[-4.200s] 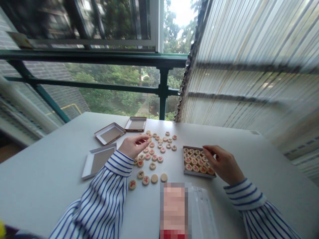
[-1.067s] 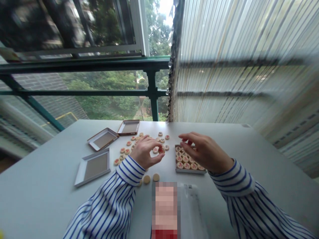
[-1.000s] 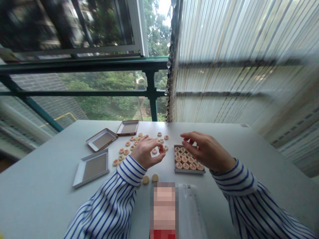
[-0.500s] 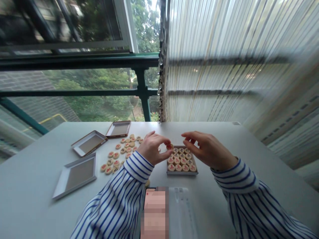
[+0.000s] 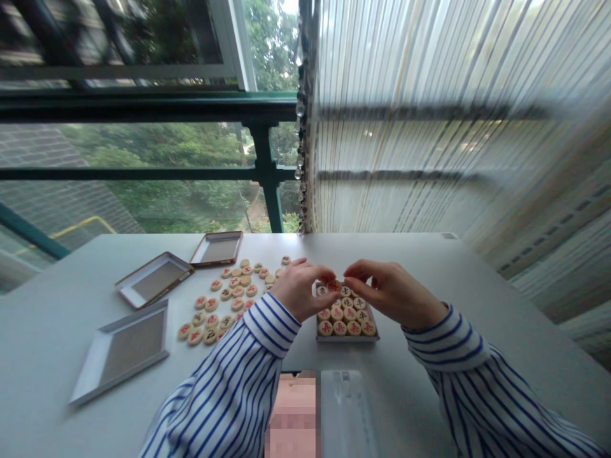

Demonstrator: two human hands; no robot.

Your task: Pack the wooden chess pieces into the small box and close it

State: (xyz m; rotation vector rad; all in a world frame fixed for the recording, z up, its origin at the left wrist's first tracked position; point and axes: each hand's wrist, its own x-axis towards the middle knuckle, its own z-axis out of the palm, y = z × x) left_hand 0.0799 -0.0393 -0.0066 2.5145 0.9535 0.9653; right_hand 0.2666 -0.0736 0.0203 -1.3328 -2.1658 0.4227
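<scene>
My left hand (image 5: pixel 301 287) pinches a round wooden Chinese chess piece (image 5: pixel 335 285) with a red character, between thumb and forefinger. My right hand (image 5: pixel 400 294) has thumb and forefinger closed at the piece's right edge, seemingly gripping it too. Just below both hands lies a shallow square box (image 5: pixel 347 340) filled with rows of pieces; a red row lines its near side, black characters show farther back, and my fingers cover part of the far row. Left of my left hand, loose chess pieces (image 5: pixel 211 304) are scattered on the white table (image 5: pixel 420 394), some face down.
Three shallow trays or lids stand at the left: a grey one (image 5: pixel 160 331) nearest, a brown-edged one (image 5: pixel 184 277) behind it, and another (image 5: pixel 216 261) at the back. A pixelated phone (image 5: pixel 292 420) and a clear plastic case (image 5: pixel 348 413) lie in front. A string curtain (image 5: pixel 405 127) hangs beyond.
My left hand has carried the piece slightly right over the box. My right hand has come leftward, its fingertips now at the piece. The view has shifted a little.
</scene>
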